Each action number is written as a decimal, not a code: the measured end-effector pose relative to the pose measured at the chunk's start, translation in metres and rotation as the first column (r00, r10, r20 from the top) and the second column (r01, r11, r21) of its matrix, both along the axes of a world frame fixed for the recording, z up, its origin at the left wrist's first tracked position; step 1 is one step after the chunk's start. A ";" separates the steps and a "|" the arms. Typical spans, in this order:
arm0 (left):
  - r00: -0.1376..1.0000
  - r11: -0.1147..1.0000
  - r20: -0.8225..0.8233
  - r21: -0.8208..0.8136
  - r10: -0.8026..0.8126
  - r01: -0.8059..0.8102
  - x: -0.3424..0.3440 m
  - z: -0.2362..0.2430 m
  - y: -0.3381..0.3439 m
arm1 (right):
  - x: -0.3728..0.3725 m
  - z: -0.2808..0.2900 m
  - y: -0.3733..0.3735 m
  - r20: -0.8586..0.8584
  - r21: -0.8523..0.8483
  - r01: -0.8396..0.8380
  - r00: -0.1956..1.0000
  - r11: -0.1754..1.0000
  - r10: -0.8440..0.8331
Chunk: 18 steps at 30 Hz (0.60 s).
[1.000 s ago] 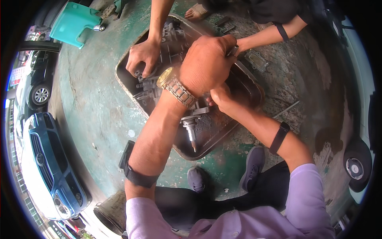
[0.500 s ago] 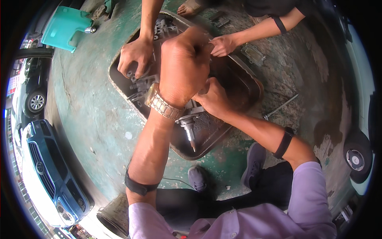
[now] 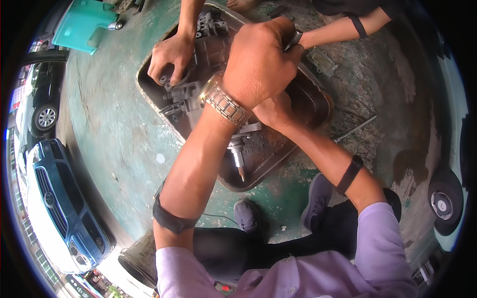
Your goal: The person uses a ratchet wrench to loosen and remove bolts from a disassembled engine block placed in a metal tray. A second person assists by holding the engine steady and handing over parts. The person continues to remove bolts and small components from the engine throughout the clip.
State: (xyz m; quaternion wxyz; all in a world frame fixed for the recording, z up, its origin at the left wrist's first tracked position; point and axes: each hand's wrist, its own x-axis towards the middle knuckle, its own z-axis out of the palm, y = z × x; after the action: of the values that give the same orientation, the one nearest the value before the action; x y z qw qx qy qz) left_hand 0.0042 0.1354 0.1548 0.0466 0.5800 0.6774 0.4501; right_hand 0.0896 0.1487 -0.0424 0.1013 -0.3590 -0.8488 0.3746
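Observation:
My left hand [image 3: 261,62], with a metal-band watch [image 3: 226,103] on its wrist, is closed above the tray. A shiny metal tool end [image 3: 293,40] shows at its fingers; the rest is covered. My right hand [image 3: 273,110] reaches under it, its fingers hidden behind the left hand. Below them, a grey metal mechanical assembly [image 3: 185,93] lies in the dark, oily tray [image 3: 318,107]. Its splined shaft [image 3: 238,159] points toward me. A co-worker's hand [image 3: 171,58] rests on the assembly's left part; their other forearm [image 3: 330,36] comes in from the right, its hand hidden behind mine.
A long thin metal rod [image 3: 357,128] and a flat metal part [image 3: 322,63] lie on the stained floor right of the tray. At far left are a turquoise plastic stool [image 3: 83,25] and a blue car front [image 3: 62,196]. A bucket [image 3: 136,265] stands at lower left.
My left hand has swung right and slightly away from me, uncovering the metal tool end and covering the co-worker's right-side hand. My right hand has shifted slightly right and forward.

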 end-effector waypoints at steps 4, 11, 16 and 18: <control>0.972 0.998 0.234 0.059 -0.001 -0.013 0.004 -0.007 0.016 | -0.004 0.000 -0.009 -0.129 -0.162 0.173 0.972 0.971 -0.195; 0.738 0.989 0.673 -0.079 -0.042 0.128 0.005 0.005 0.022 | -0.007 0.029 -0.015 -0.155 -0.294 0.326 0.911 0.898 -0.382; 0.589 0.992 0.798 -0.097 0.127 -0.083 -0.007 0.004 0.004 | -0.005 0.031 -0.013 -0.180 -0.276 0.365 0.889 0.889 -0.421; 0.562 0.999 0.827 -0.006 0.025 -0.036 -0.007 0.000 -0.007 | -0.003 0.027 -0.014 -0.283 -0.239 0.352 0.866 0.905 -0.412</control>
State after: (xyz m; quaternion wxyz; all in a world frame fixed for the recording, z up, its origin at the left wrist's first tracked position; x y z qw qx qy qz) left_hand -0.0032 0.1282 0.1547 0.3466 0.2905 0.5844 0.6737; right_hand 0.0863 0.1346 -0.0158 0.2801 -0.4608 -0.6946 0.4762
